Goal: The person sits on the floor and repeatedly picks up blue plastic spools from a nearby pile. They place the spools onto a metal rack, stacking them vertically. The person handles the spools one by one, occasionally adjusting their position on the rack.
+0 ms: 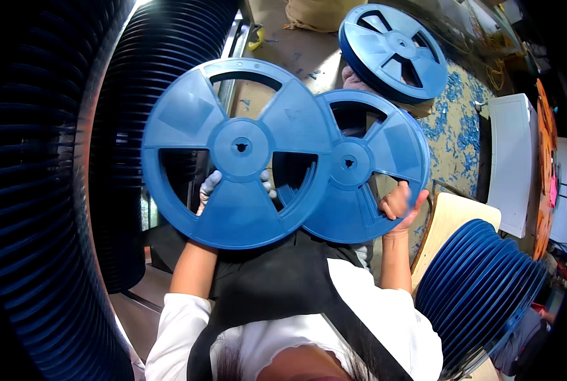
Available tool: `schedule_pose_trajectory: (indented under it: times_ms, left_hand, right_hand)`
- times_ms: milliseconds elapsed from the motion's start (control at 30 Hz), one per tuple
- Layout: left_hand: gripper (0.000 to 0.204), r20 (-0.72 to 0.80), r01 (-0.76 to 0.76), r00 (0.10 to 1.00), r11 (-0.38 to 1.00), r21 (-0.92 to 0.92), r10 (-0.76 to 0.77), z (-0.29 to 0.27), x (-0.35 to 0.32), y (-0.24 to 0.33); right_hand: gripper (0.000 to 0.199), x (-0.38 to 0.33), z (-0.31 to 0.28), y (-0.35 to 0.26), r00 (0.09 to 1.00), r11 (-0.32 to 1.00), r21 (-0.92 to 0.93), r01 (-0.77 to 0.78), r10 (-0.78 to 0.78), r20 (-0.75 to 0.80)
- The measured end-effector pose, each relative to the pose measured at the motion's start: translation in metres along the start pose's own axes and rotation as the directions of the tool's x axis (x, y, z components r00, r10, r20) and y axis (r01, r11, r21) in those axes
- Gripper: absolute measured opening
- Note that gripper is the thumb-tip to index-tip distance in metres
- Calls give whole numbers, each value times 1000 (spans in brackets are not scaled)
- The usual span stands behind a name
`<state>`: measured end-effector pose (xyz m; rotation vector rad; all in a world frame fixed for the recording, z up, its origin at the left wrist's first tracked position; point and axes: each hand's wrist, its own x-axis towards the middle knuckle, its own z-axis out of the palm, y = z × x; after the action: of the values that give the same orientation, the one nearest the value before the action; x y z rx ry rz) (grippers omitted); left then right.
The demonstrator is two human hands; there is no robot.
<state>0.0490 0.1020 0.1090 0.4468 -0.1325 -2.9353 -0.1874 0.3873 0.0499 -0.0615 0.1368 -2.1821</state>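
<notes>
Two blue reels up in front of the torso, front reel (242,213) overlapping the rear reel (391,149). Left hand (208,190) grip: on the front reel's lower spoke, from behind. Right hand (401,204) grip: closed round the rear reel's lower right rim, partly through the window.

Around: tall dark ribbed stacks on the left, near column (36,190) and far column (169,38); flat reel stack (401,43) top right, pinkish cloth (354,81) by it; edge-on reel stack (480,279) lower right, just beside a pale wooden board (458,213). That stack and the board sit close to the right elbow.

Hidden: left palm behind the spoke, only finger parts show in two windows. Rear reel's left side mostly covered. Right hand slightly blurred. Near column cut by the black fisheye rim; far right clutter too dim to sort.

Room: worn floor (462,130) littered with blue flakes, white cabinet (511,165) right, beige sack (315,13) at top.
</notes>
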Motion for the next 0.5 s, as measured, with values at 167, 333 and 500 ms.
schedule_pose_trajectory:
  times_ms: [167,333,500]
  left_hand:
    - [80,56,-65,996,998,-26,67,-12,3,-15]
    - [82,223,-55,972,997,-62,68,-28,2,-21]
    - [79,172,-44,984,999,17,40,-20,-1,-19]
  right_hand:
    - [47,-2,-5,-4,1000,999,23,22,-22,17]
    - [47,-1,-5,-5,999,1000,-3,19,-19,26]
    - [48,0,1,-4,1000,999,-31,12,-11,28]
